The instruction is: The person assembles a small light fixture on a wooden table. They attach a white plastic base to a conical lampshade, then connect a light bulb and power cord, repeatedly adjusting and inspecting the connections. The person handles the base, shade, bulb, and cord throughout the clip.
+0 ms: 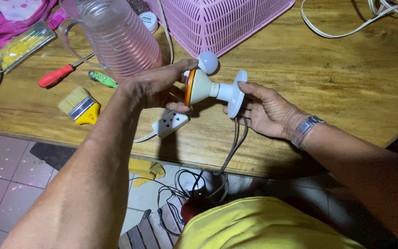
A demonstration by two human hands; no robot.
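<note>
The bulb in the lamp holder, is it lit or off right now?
Off. The bulb, held by the left hand in the white holder gripped by the right hand, shows no glow.

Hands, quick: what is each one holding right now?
Left hand: closed around the bulb at its wide end.
Right hand: closed on the white lamp holder.

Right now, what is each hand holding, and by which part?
Left hand grips the cream bulb body with orange ring at its wide end; right hand holds the white round socket base.
</note>
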